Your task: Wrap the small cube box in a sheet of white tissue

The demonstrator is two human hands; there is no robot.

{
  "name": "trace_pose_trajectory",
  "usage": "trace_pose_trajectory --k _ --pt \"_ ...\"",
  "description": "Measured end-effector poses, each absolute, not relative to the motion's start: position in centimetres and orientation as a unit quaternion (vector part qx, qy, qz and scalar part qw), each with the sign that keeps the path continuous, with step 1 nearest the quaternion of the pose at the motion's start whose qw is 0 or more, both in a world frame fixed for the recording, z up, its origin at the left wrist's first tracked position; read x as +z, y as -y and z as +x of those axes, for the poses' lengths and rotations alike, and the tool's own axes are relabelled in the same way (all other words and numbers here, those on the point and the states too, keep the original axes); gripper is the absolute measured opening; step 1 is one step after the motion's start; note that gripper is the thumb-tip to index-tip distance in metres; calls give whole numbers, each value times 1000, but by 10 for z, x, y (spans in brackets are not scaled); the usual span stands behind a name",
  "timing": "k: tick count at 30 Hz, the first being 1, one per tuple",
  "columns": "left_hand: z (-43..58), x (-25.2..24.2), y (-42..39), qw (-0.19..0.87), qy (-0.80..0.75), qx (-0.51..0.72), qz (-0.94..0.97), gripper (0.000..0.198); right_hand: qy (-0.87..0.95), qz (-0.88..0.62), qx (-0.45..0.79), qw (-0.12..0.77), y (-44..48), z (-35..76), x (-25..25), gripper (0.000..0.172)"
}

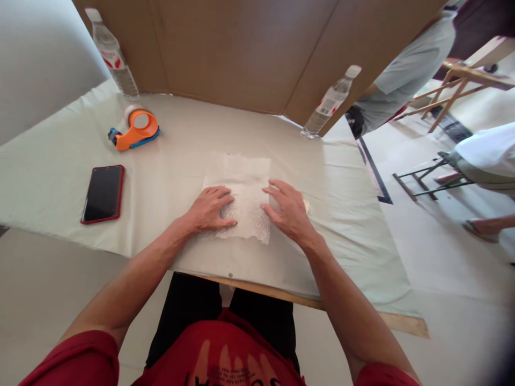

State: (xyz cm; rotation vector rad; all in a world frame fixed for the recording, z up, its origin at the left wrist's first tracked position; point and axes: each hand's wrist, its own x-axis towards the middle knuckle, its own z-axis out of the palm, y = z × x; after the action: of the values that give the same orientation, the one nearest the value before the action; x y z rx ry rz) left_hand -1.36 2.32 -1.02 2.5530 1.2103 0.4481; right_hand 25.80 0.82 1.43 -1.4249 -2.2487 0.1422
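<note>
A sheet of clear bubble wrap (246, 214) lies flat on the covered table in front of me. My left hand (211, 208) rests on its left edge, palm down with the fingers spread. On the right edge lies my right hand (285, 206), its fingers apart and their tips touching the plastic. Neither hand grips anything. A small pale yellowish piece (306, 206) shows partly from behind my right hand; I cannot make out what it is.
An orange tape dispenser (140, 131) and a red-cased phone (103, 194) lie at the left. Two water bottles (115, 59) (332, 102) stand against a cardboard screen (237, 53) at the back. Beyond it, at the right, people sit near folding stools (426, 174).
</note>
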Motion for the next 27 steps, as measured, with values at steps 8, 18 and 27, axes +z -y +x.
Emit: trace_pose_trajectory --k 8,18,27 --pt "-13 -10 -22 134 -425 146 883 68 712 -646 55 270 9 326 -14 54" --pt "-12 -9 -23 161 -436 161 870 97 739 -525 151 395 12 247 43 52" --pt "-15 -14 -24 194 -425 184 865 112 819 -439 241 281 -17 206 -9 58"
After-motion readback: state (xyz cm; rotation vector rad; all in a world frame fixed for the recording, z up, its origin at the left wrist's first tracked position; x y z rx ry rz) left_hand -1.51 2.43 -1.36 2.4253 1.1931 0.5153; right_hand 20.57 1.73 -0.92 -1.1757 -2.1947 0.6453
